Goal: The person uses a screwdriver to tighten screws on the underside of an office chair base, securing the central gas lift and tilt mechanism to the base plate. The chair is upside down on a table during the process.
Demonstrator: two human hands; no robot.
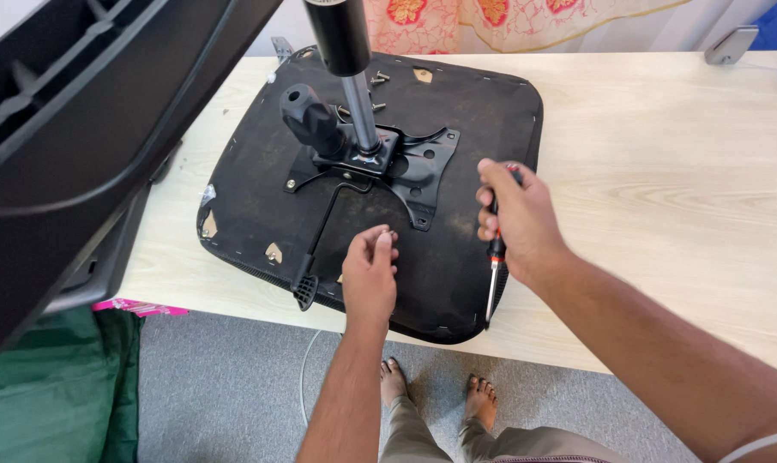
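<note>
An upturned black office chair seat (260, 184) lies on a pale wooden table (663, 171). A black metal mechanism plate (406, 167) with a gas cylinder (347, 60) and a thin lever (320, 236) is mounted on it. My left hand (370, 279) hovers over the seat's near edge, its fingertips pinched on a small screw (388, 233). My right hand (519, 221) grips a red-and-black screwdriver (493, 274), shaft pointing down toward the seat's front edge.
A large black plastic chair part (80, 120) fills the upper left. Loose screws (378, 79) lie on the seat's far side. A metal bracket (731, 43) sits at the table's far right. Grey floor, my bare feet (436, 390) and a green cloth (54, 386) show below.
</note>
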